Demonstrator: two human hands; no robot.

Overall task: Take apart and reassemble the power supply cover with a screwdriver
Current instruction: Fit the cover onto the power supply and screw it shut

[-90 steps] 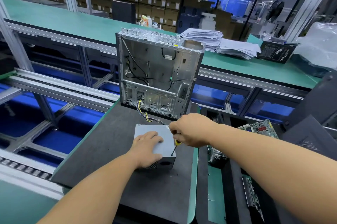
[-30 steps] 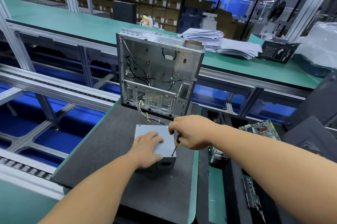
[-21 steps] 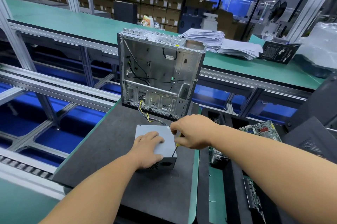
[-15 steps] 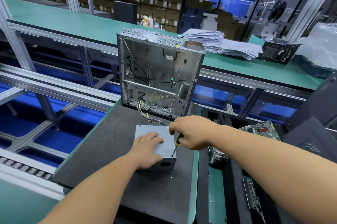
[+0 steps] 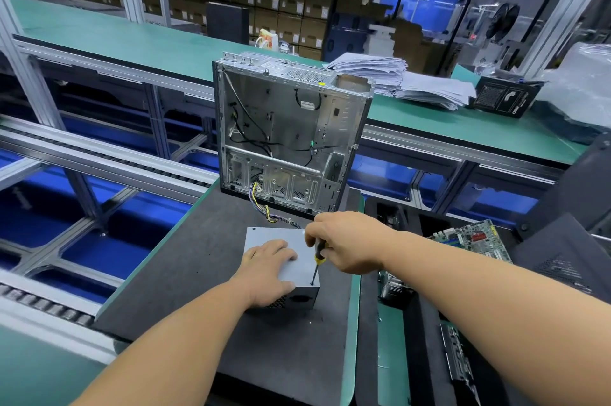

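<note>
Working a screw at the power supply cover's near-right corner.

My left hand lies flat, fingers spread, pinning the box on the mat; my right hand clenches the screwdriver, tip down.

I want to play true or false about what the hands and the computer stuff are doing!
1. The right hand holds a screwdriver. True.
2. The left hand rests flat on the grey power supply. True.
3. The screwdriver tip is at the box's far left corner. False: it is at the near right corner.
4. The computer case lies flat with its side closed. False: it stands upright, open, behind the power supply.
5. Coloured wires run from the case toward the power supply. True.
</note>
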